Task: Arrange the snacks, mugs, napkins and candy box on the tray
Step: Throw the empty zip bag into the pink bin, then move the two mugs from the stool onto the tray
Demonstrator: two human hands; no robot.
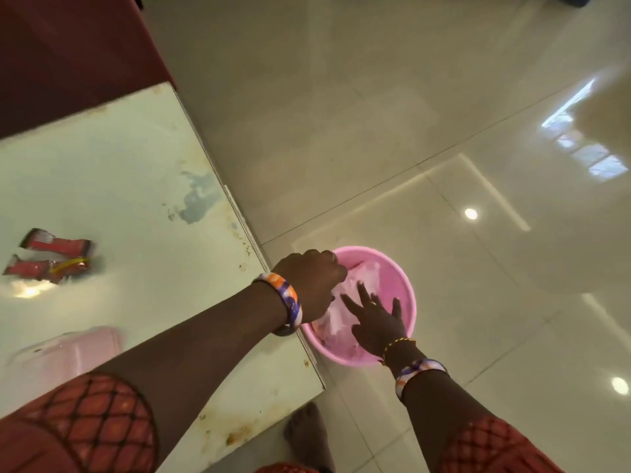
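Pink plastic basin (pixel 408 295) sits on the floor beside the table (pixel 119 186), holding the white napkins (pixel 362 278). Your left hand (pixel 314 278) curls round them at the rim; your right hand (pixel 377 319) lies flat, fingers spread, on top. Red snack packets (pixel 51 256) rest on the table.

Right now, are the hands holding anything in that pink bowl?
The left hand grips the white tissue at its near-left edge, inside the pink basin. The right hand lies flat on it, fingers spread.
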